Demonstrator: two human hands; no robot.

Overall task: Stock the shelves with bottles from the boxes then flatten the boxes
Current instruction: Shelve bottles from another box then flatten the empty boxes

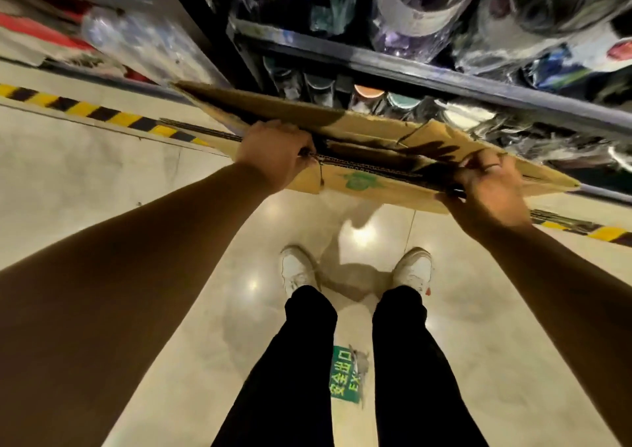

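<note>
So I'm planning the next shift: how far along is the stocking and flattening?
Done: bottles stand on the shelf. In hand: the left hand and right hand grip a cardboard box, collapsed nearly flat. Left: finish flattening it; no other boxes are in view.

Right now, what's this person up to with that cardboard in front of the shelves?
A person stands facing the shelves and holds a cardboard box in the air, above the floor. The left hand grips its near edge at one end and the right hand grips the other end. The box looks nearly flat and holds nothing. Bottles sit on the shelves behind it, though they are blurred. This looks like the flattening stage, not the stocking.
</note>
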